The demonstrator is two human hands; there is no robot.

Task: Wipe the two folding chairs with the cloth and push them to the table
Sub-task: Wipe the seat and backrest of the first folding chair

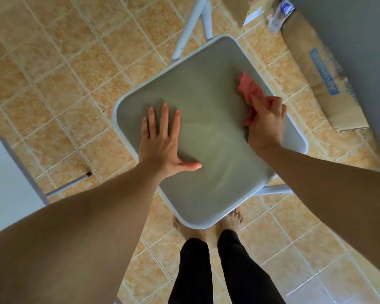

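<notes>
A grey folding chair seat (208, 88) with a pale rim fills the middle of the head view, right in front of my feet. My left hand (162, 141) lies flat on the seat's left part, fingers straight and spread. My right hand (267, 126) grips a crumpled pink cloth (248, 88) and holds it against the seat near its right edge. Part of a second chair (2, 172), pale and flat, shows at the left edge of the view.
The grey table (358, 62) rises at the right edge. Flattened cardboard (312, 69) lies on the tiled floor beside it, with a plastic bottle (279, 14) at the top. The chair's white legs (191, 27) reach toward the top. My bare feet (233, 220) stand under the seat's near edge.
</notes>
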